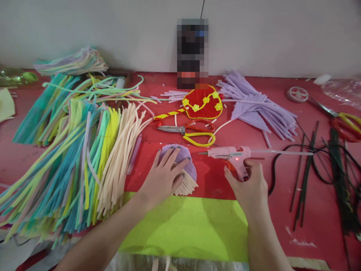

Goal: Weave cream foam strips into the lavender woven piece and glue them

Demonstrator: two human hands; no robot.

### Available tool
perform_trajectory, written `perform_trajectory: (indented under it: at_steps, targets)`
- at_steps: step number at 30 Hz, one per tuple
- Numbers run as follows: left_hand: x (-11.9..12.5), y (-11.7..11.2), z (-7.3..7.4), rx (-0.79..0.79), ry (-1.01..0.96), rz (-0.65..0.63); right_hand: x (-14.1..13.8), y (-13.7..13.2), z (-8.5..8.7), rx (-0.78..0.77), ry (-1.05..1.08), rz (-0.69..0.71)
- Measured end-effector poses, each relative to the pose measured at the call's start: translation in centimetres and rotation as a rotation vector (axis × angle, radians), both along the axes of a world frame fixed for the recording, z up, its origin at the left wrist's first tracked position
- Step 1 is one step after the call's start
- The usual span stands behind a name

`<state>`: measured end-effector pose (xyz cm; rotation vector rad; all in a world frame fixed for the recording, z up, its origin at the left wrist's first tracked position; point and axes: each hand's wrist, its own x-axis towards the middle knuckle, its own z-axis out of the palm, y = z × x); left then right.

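"Purple and cream fuzz all over our disc (192, 165)... floppy?"

"Probably light, soft, easily crushed; we'd hold the rim. It's on the red mat (213, 184), under our left hand (160, 178), fingers spread."

"Glue gun (229, 152)?"

"Our right hand (254, 184) straddles its grip (240, 170); can't tell if we're squeezing. Nozzle (203, 153) could be hot, avoid."
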<state>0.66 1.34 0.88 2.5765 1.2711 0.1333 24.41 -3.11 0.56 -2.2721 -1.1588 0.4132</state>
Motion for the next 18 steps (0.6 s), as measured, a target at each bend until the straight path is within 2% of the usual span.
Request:
perform_trajectory:
  at_steps: [18]
  targets:
    - [0.12,-0.12,0.01,0.017,-0.007,-0.003,-0.11,0.02,0.05,0.010,0.006,-0.001]
